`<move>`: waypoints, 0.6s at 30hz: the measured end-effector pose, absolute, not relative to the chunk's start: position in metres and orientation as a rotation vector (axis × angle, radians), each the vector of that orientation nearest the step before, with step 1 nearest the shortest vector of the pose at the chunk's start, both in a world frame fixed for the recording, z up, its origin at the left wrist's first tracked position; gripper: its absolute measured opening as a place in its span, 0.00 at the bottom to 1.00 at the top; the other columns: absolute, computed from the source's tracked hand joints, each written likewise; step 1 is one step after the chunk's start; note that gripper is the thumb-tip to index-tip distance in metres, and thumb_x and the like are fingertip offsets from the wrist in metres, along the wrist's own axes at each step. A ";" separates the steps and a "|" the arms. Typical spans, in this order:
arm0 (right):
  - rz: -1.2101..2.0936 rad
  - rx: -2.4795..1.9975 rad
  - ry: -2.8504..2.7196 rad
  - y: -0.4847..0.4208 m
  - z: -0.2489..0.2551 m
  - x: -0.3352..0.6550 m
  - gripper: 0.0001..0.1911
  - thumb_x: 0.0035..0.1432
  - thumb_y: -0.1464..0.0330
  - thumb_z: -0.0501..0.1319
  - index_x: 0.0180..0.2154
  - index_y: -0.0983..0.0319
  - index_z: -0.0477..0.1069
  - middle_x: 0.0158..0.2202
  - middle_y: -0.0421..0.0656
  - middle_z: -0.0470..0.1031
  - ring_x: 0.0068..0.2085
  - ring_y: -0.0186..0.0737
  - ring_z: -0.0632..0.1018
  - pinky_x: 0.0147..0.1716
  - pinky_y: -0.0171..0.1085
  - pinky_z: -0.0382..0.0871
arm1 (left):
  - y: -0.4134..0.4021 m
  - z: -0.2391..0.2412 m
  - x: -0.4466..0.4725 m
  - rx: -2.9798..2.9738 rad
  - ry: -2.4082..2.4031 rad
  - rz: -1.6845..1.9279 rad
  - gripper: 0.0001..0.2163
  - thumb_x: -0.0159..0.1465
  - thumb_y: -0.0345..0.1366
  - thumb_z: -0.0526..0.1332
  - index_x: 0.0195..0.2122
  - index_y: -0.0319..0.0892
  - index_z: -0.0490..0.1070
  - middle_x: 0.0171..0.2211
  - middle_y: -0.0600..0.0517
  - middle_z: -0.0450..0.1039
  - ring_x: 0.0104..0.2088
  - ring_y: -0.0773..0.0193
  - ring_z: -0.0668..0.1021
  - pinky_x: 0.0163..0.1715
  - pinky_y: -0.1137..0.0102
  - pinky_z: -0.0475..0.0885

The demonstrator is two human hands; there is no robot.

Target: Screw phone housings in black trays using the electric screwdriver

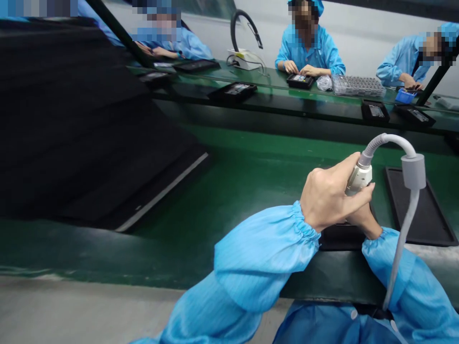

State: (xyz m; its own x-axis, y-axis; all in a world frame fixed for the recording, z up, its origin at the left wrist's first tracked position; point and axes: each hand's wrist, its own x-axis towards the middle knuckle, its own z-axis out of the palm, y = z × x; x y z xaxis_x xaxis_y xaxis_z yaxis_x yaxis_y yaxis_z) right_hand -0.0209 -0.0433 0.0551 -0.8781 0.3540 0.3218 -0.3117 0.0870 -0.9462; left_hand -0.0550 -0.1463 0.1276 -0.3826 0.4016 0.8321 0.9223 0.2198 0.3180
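Observation:
My left hand [326,196] is closed, its thumb and forefinger around a white cable plug [359,178]. From the plug a pale grey cable [390,137] arches over through a thick cylinder [413,171] and drops toward my lap. Under the left hand lies my right hand [366,220]; its fingers are hidden, so I cannot see what they touch. Both hands are above a black tray [340,240] on the green bench [229,215], and they cover most of what is in it.
To the right lies another black tray [419,210]. A big black sheet-like cover [89,119] slopes over the bench at left. Across the bench, several co-workers in blue handle parts near black trays [233,91], a clear plastic tray [358,86] and a blue box [406,96].

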 end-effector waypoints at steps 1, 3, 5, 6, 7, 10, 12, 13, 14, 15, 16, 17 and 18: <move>1.840 -0.037 -1.888 -0.045 0.056 -0.023 0.14 0.47 0.57 0.63 0.26 0.60 0.65 0.25 0.42 0.71 0.27 0.38 0.72 0.28 0.35 0.72 | -0.147 0.125 -0.057 -1.224 -1.908 -1.121 0.19 0.58 0.40 0.64 0.48 0.38 0.71 0.35 0.51 0.81 0.27 0.65 0.80 0.26 0.74 0.74; 1.834 -0.035 -1.877 -0.046 0.056 -0.025 0.13 0.46 0.59 0.64 0.26 0.59 0.64 0.24 0.40 0.70 0.25 0.36 0.70 0.27 0.33 0.72 | -0.148 0.122 -0.060 -1.226 -1.929 -1.137 0.19 0.58 0.40 0.64 0.49 0.37 0.71 0.34 0.51 0.81 0.27 0.65 0.80 0.27 0.73 0.75; 1.831 -0.039 -1.869 -0.047 0.055 -0.026 0.12 0.45 0.61 0.64 0.25 0.59 0.63 0.23 0.40 0.69 0.25 0.35 0.70 0.26 0.33 0.71 | -0.149 0.120 -0.061 -1.226 -1.944 -1.150 0.19 0.58 0.39 0.64 0.49 0.37 0.71 0.34 0.52 0.80 0.27 0.65 0.80 0.28 0.73 0.75; 1.830 -0.043 -1.863 -0.047 0.054 -0.026 0.12 0.45 0.61 0.64 0.25 0.59 0.63 0.23 0.39 0.70 0.26 0.36 0.70 0.27 0.33 0.71 | -0.149 0.120 -0.061 -1.227 -1.945 -1.156 0.19 0.58 0.39 0.64 0.49 0.37 0.71 0.34 0.52 0.80 0.27 0.65 0.80 0.28 0.73 0.75; 1.829 -0.048 -1.856 -0.046 0.053 -0.027 0.12 0.44 0.61 0.64 0.26 0.59 0.62 0.24 0.40 0.70 0.27 0.36 0.71 0.29 0.33 0.71 | -0.149 0.119 -0.062 -1.230 -1.942 -1.162 0.19 0.58 0.39 0.64 0.49 0.37 0.71 0.33 0.52 0.80 0.27 0.65 0.80 0.27 0.73 0.75; 1.832 -0.067 -1.837 -0.046 0.052 -0.028 0.13 0.43 0.61 0.65 0.27 0.59 0.63 0.26 0.40 0.71 0.31 0.38 0.73 0.33 0.34 0.72 | -0.150 0.119 -0.062 -1.226 -1.925 -1.168 0.19 0.57 0.38 0.65 0.49 0.37 0.71 0.33 0.52 0.80 0.27 0.65 0.80 0.27 0.73 0.75; 1.845 -0.079 -1.833 -0.047 0.052 -0.029 0.14 0.43 0.60 0.65 0.27 0.59 0.63 0.25 0.40 0.71 0.29 0.38 0.73 0.32 0.34 0.72 | -0.151 0.118 -0.062 -1.221 -1.912 -1.168 0.19 0.57 0.38 0.65 0.48 0.37 0.71 0.33 0.53 0.80 0.27 0.65 0.80 0.26 0.73 0.74; 1.854 -0.085 -1.832 -0.048 0.052 -0.029 0.14 0.43 0.60 0.65 0.27 0.59 0.63 0.25 0.40 0.71 0.28 0.37 0.72 0.30 0.34 0.72 | -0.151 0.118 -0.062 -1.216 -1.906 -1.169 0.19 0.57 0.38 0.65 0.48 0.37 0.71 0.33 0.53 0.80 0.27 0.65 0.80 0.26 0.73 0.74; 1.864 -0.093 -1.829 -0.048 0.053 -0.029 0.14 0.43 0.60 0.65 0.27 0.59 0.62 0.24 0.39 0.71 0.27 0.37 0.72 0.29 0.34 0.72 | -0.151 0.118 -0.062 -1.213 -1.901 -1.170 0.19 0.57 0.38 0.65 0.49 0.37 0.71 0.34 0.52 0.81 0.27 0.66 0.80 0.27 0.73 0.74; 1.873 -0.101 -1.823 -0.049 0.054 -0.029 0.14 0.43 0.60 0.65 0.27 0.59 0.62 0.24 0.39 0.70 0.26 0.36 0.71 0.28 0.34 0.72 | -0.152 0.118 -0.062 -1.213 -1.896 -1.170 0.19 0.57 0.38 0.64 0.49 0.37 0.71 0.35 0.52 0.81 0.27 0.66 0.80 0.27 0.73 0.74; 1.880 -0.111 -1.816 -0.050 0.055 -0.029 0.15 0.43 0.59 0.64 0.28 0.59 0.62 0.23 0.38 0.70 0.25 0.35 0.70 0.28 0.34 0.72 | -0.152 0.118 -0.062 -1.214 -1.895 -1.169 0.19 0.58 0.38 0.64 0.49 0.37 0.71 0.36 0.52 0.81 0.28 0.66 0.80 0.27 0.73 0.75; 1.886 -0.122 -1.808 -0.051 0.056 -0.029 0.15 0.44 0.58 0.64 0.29 0.58 0.61 0.23 0.38 0.70 0.25 0.35 0.70 0.28 0.34 0.73 | -0.152 0.117 -0.062 -1.218 -1.895 -1.169 0.19 0.58 0.38 0.64 0.49 0.37 0.71 0.36 0.51 0.81 0.28 0.66 0.80 0.28 0.73 0.75; 1.890 -0.133 -1.801 -0.051 0.057 -0.028 0.16 0.44 0.58 0.63 0.29 0.58 0.61 0.23 0.38 0.69 0.25 0.35 0.70 0.28 0.34 0.73 | -0.153 0.117 -0.062 -1.223 -1.898 -1.169 0.19 0.58 0.38 0.64 0.49 0.37 0.71 0.37 0.51 0.81 0.28 0.66 0.80 0.28 0.73 0.75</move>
